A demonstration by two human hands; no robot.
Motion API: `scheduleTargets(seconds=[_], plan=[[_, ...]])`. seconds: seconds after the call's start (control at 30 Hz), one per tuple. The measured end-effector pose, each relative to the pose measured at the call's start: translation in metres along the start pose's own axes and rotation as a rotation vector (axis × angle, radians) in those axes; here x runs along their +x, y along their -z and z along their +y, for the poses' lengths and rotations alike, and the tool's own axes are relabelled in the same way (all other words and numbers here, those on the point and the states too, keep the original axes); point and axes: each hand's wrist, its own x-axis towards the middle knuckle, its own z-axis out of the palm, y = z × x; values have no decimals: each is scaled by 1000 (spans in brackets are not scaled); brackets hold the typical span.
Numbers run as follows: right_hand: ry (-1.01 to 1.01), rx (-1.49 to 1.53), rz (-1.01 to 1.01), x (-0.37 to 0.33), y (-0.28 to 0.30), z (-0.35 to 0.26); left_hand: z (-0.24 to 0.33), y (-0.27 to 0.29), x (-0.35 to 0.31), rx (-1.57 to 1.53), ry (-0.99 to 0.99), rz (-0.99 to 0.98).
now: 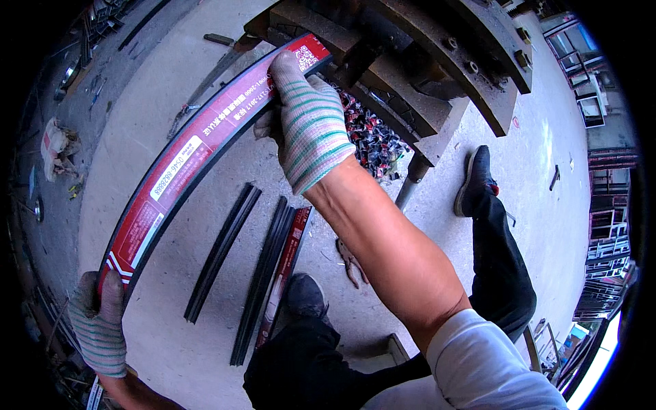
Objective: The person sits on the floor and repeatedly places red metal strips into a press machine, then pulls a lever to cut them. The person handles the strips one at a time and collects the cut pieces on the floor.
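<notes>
Both gloved hands hold a long dark metal profile bar (184, 154) with red printed film along its face. It slants from the lower left up to the machine and looks curved in this wide view. My left hand (99, 324), in a white and green striped glove, is closed round its lower end. In a matching glove, my right hand (311, 123) grips it near the upper end, thumb on the red face, other fingers mostly hidden behind. That end lies beside the steel blocks of a heavy machine (410, 85); whether it touches them I cannot tell.
Black profile bars (222, 253) and a red-filmed bar (283, 273) lie on the concrete floor beside my left shoe (306, 297). Red and black offcuts (372, 133) are heaped under the machine. Frames (608, 219) stand along the right, and a crumpled bag (58, 147) lies far left.
</notes>
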Motion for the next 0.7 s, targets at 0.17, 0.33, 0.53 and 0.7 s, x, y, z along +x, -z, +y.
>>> scheduleTargets(seconds=[0.17, 0.33, 0.53, 0.7], plan=[[-16, -11, -38, 7, 3, 0, 17, -12, -14, 98, 59, 18], [14, -90, 13, 6, -1, 0, 11, -27, -22, -11, 71, 32], [110, -225, 26, -5, -15, 17, 23, -38, -27, -38, 44, 115], [26, -115, 41, -10, -21, 8, 18, -38, -26, -153, 65, 68]])
